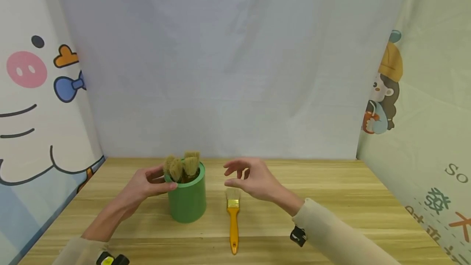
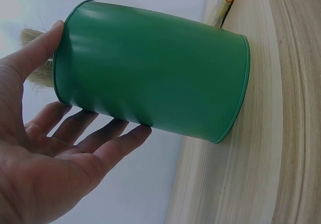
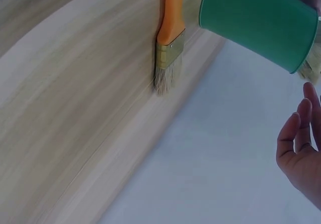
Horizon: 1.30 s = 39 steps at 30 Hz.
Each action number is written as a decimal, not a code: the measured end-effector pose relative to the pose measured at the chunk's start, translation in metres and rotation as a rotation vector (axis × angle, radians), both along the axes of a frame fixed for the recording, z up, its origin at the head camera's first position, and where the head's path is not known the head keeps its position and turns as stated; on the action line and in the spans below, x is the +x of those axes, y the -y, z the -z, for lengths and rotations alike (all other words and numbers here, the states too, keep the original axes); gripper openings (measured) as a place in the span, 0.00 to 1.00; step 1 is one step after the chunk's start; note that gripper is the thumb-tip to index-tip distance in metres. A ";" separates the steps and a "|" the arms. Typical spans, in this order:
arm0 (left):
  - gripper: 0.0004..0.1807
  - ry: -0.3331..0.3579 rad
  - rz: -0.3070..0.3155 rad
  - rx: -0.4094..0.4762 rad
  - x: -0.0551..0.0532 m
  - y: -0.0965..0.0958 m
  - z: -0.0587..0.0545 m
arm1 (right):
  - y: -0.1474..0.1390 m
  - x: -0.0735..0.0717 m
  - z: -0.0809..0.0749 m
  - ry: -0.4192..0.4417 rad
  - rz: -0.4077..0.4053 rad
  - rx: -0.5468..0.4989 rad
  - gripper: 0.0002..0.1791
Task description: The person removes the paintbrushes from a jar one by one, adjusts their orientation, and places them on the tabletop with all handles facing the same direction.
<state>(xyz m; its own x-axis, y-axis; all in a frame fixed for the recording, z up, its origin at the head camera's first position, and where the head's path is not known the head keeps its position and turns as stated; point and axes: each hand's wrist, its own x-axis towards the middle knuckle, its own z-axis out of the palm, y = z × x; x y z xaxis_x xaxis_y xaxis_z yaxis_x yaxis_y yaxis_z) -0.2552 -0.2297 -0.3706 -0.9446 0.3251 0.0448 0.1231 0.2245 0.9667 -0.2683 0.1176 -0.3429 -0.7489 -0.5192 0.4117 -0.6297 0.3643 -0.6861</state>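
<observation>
A green cylindrical pot stands upright on the table, with several bristle brushes in it, bristles up. My left hand holds the pot near its rim. In the left wrist view the thumb lies at the rim and the fingers touch the side. To the right of the pot lies a paintbrush with a yellow-orange handle, its bristles pointing away from me. Just above and right of those bristles hovers my right hand, fingers loosely bent, holding nothing. The right wrist view shows it apart from the pot.
The wooden table ends at a plain pale cloth behind. Printed cartoon cloths hang on the left and on the right.
</observation>
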 end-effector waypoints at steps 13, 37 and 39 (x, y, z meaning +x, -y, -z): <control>0.46 -0.003 0.004 0.002 -0.001 -0.001 0.001 | 0.033 -0.001 -0.001 -0.005 -0.025 -0.015 0.18; 0.42 -0.047 0.003 0.014 -0.001 0.000 0.005 | 0.069 -0.026 -0.006 -0.082 -0.049 0.046 0.23; 0.42 -0.046 0.001 0.014 -0.001 0.000 0.005 | 0.070 -0.027 -0.007 -0.097 -0.059 0.069 0.25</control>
